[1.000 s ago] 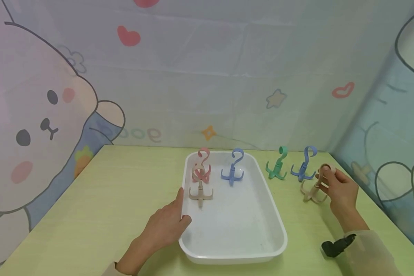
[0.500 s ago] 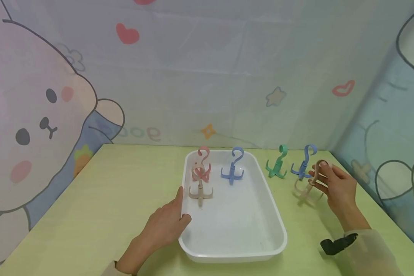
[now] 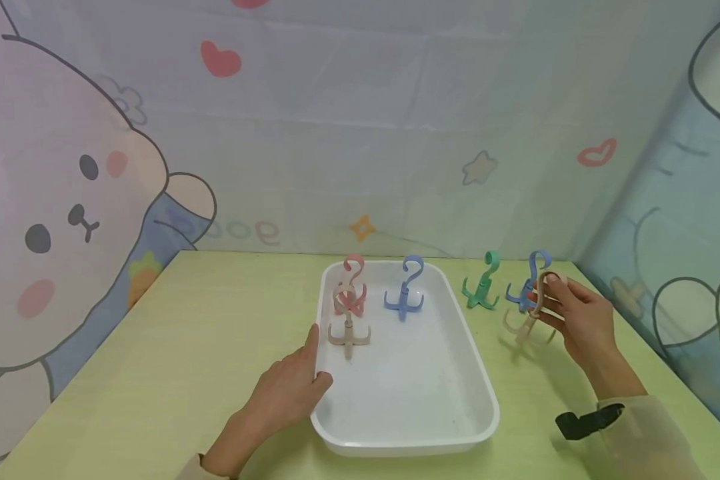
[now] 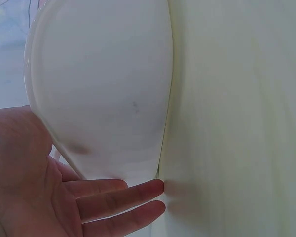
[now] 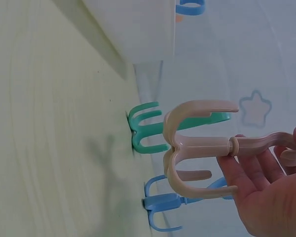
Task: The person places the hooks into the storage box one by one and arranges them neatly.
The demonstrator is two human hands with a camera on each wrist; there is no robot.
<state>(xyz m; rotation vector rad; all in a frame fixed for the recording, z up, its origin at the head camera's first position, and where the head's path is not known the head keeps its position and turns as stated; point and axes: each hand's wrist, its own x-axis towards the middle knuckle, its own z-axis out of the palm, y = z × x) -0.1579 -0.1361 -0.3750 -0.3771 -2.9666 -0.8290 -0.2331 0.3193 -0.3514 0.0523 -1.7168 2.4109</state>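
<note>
My right hand (image 3: 588, 323) holds a beige multi-pronged rotating hook hanger (image 5: 202, 147) by its curved top. The hanger is tilted, its prongs clear of the table and its shadow falling apart from it in the right wrist view. My left hand (image 3: 288, 390) rests along the left side of a white tray (image 3: 414, 393), with straight fingers (image 4: 121, 200) against the outer wall and the thumb over the rim. Inside the tray stand another beige hanger (image 3: 349, 337), a pink hanger (image 3: 361, 300) partly behind it, and a blue hanger (image 3: 404, 300).
A green hanger (image 3: 483, 290) stands on the table (image 3: 156, 373) right of the tray. Beside it is a second blue hanger (image 3: 522, 293), partly overlapped by my right hand and the held hanger. A printed cloth backdrop (image 3: 396, 133) rises behind the table.
My right hand has lifted the beige hanger off the table and moved it slightly left and up. The left hand, the tray and the other hangers stay in place.
</note>
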